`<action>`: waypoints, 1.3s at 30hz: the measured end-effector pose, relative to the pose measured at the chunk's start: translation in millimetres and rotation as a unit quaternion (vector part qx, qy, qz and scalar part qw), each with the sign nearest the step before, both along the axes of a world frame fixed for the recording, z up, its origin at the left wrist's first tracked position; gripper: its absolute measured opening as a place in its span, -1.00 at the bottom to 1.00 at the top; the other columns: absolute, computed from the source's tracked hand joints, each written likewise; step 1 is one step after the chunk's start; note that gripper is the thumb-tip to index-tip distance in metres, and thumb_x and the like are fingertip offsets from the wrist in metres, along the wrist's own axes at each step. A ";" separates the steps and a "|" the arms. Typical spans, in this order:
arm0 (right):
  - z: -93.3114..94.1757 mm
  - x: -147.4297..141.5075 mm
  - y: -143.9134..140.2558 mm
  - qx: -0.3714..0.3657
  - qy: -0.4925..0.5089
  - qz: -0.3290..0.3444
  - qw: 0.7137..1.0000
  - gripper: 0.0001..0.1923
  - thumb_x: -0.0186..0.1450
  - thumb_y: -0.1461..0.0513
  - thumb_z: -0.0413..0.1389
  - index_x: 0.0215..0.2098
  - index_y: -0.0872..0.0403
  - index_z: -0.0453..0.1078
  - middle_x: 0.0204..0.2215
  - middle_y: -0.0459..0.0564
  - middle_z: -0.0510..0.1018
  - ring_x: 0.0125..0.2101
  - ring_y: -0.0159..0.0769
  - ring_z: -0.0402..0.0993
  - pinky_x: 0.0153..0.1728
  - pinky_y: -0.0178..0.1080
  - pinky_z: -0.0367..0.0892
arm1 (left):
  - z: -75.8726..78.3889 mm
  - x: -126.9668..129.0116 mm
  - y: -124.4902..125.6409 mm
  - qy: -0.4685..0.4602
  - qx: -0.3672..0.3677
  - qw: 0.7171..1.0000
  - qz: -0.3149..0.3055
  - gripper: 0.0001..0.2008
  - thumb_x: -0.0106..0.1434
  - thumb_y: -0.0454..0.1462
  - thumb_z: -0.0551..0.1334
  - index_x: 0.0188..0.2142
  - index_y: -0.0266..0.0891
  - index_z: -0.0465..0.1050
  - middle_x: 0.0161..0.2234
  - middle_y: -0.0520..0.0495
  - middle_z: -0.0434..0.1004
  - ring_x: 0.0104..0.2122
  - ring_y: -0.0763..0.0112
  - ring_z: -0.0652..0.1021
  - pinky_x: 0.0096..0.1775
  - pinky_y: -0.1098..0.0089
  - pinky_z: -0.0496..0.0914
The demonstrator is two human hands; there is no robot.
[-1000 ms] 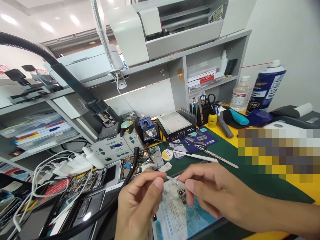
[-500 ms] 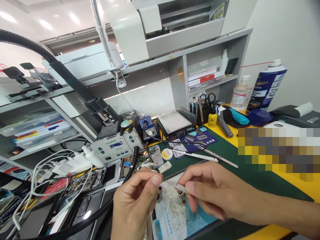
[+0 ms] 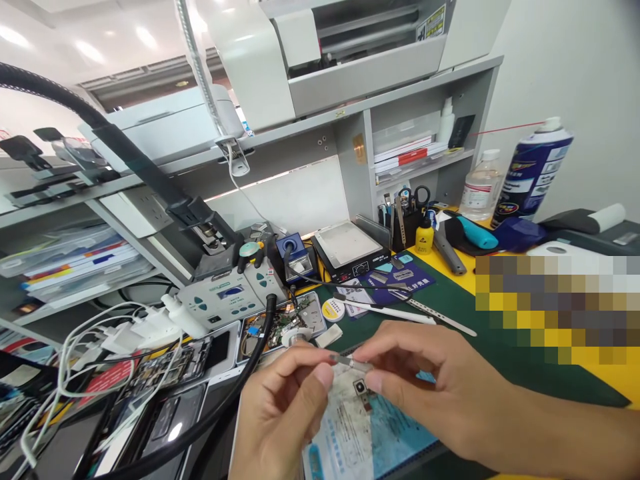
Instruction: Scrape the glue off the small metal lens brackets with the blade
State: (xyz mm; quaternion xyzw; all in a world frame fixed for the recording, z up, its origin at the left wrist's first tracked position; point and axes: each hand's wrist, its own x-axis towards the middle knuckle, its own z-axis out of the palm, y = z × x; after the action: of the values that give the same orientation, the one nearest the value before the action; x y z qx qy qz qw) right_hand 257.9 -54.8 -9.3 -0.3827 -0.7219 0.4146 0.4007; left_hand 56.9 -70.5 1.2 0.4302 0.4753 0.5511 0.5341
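Metal strip (image 3: 350, 363) pinched between both hands, left hand (image 3: 285, 413), right hand (image 3: 430, 393)

Probably electronics repair workshop: soldering station (image 3: 227, 297), hotplate (image 3: 350, 250).

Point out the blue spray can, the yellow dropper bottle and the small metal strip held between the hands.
blue spray can (image 3: 531, 172), head view, middle of its label.
yellow dropper bottle (image 3: 425, 240), head view, on its body.
small metal strip (image 3: 351, 364), head view, its middle, between the fingertips of both hands.
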 end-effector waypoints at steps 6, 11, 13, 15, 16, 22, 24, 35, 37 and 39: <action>-1.5 -2.7 -0.4 0.020 -0.005 -0.004 1.000 -0.86 0.47 0.19 0.16 -0.11 0.00 0.56 -0.32 -0.10 0.59 -0.40 -0.41 0.46 -0.39 -0.38 0.34 | -3.3 5.5 -0.8 0.035 0.048 0.998 -0.002 -0.72 0.06 -0.06 0.56 -0.38 -0.20 0.68 -0.40 -0.01 0.48 -0.62 0.69 0.18 -0.61 0.51 -0.10; -3.3 -3.8 -0.4 0.047 -0.009 -0.013 0.999 -0.88 0.47 0.18 0.17 -0.14 -0.02 0.57 -0.37 -0.13 0.57 -0.43 -0.43 0.43 -0.43 -0.38 0.31 | -5.4 6.5 1.8 0.061 0.084 0.995 0.008 -0.75 0.08 -0.11 0.55 -0.45 -0.22 0.65 -0.48 0.02 0.42 -0.60 0.61 0.21 -0.60 0.50 -0.01; -4.8 -3.8 -0.6 0.068 -0.012 -0.017 0.997 -0.90 0.46 0.20 0.18 -0.15 -0.03 0.57 -0.37 -0.15 0.56 -0.43 -0.44 0.42 -0.43 -0.38 0.29 | -5.4 6.5 2.3 0.069 0.094 0.993 0.010 -0.77 0.10 -0.12 0.54 -0.45 -0.22 0.64 -0.49 0.03 0.42 -0.59 0.60 0.21 -0.59 0.49 0.03; -6.3 -3.4 -0.7 0.094 -0.013 -0.021 0.995 -0.91 0.45 0.23 0.19 -0.14 -0.05 0.56 -0.37 -0.15 0.55 -0.43 -0.44 0.42 -0.44 -0.38 0.28 | -5.9 6.4 2.6 0.076 0.105 0.992 0.012 -0.78 0.12 -0.13 0.53 -0.45 -0.21 0.64 -0.49 0.03 0.43 -0.56 0.57 0.26 -0.54 0.49 0.12; -6.7 -3.1 -0.7 0.107 -0.013 -0.022 0.994 -0.90 0.45 0.25 0.19 -0.13 -0.05 0.56 -0.37 -0.15 0.54 -0.43 -0.44 0.42 -0.44 -0.38 0.28 | -6.4 6.2 2.8 0.080 0.110 0.991 0.013 -0.79 0.12 -0.14 0.52 -0.45 -0.20 0.64 -0.49 0.03 0.43 -0.54 0.54 0.30 -0.50 0.48 0.16; -3.9 0.0 -0.8 0.131 -0.003 -0.035 0.991 -0.89 0.45 0.27 0.16 -0.12 -0.01 0.54 -0.36 -0.10 0.52 -0.45 -0.41 0.42 -0.46 -0.37 0.29 | -6.9 6.1 1.0 0.114 0.149 0.982 0.030 -0.90 0.19 -0.22 0.47 -0.42 -0.15 0.67 -0.48 0.01 0.44 -0.45 0.43 0.38 -0.43 0.44 0.20; -3.0 1.0 -0.4 0.119 0.000 -0.045 0.992 -0.89 0.47 0.23 0.15 -0.11 -0.02 0.54 -0.34 -0.08 0.54 -0.43 -0.39 0.44 -0.45 -0.36 0.31 | -5.3 6.1 -2.0 0.114 0.162 0.980 0.028 -0.93 0.22 -0.22 0.44 -0.38 -0.13 0.69 -0.46 -0.02 0.47 -0.45 0.42 0.39 -0.44 0.42 0.18; -7.1 3.8 6.2 0.070 -0.026 -0.078 0.994 -0.80 0.48 0.07 0.14 -0.10 -0.02 0.53 -0.26 -0.01 0.62 -0.37 -0.30 0.49 -0.47 -0.31 0.37 | -0.6 3.6 -2.6 0.045 0.136 0.990 0.013 -0.79 0.23 -0.17 0.33 -0.40 -0.17 0.75 -0.47 -0.08 0.51 -0.63 0.57 0.28 -0.52 0.38 0.06; -7.1 5.5 8.1 0.073 -0.028 -0.084 0.993 -0.78 0.47 0.04 0.16 -0.12 -0.01 0.54 -0.25 0.01 0.64 -0.37 -0.28 0.52 -0.48 -0.30 0.39 | 0.0 -0.2 -13.4 0.037 0.126 0.991 0.033 -0.79 0.22 -0.15 0.34 -0.41 -0.18 0.74 -0.48 -0.08 0.50 -0.64 0.57 0.27 -0.53 0.38 0.02; -8.2 8.6 9.5 0.076 -0.031 -0.090 0.993 -0.77 0.44 0.02 0.19 -0.13 -0.01 0.54 -0.26 0.02 0.66 -0.37 -0.24 0.56 -0.51 -0.30 0.41 | -6.2 -20.3 -38.6 0.031 0.117 0.990 0.079 -0.78 0.21 -0.12 0.37 -0.41 -0.17 0.74 -0.48 -0.09 0.49 -0.65 0.55 0.28 -0.55 0.39 0.01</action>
State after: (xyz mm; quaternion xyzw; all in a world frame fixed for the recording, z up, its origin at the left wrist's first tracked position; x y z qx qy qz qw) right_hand 266.5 -45.3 -17.5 -0.4277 -0.7258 0.3088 0.4415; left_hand 36.6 -109.1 -5.0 0.4672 0.4564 0.6300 0.4202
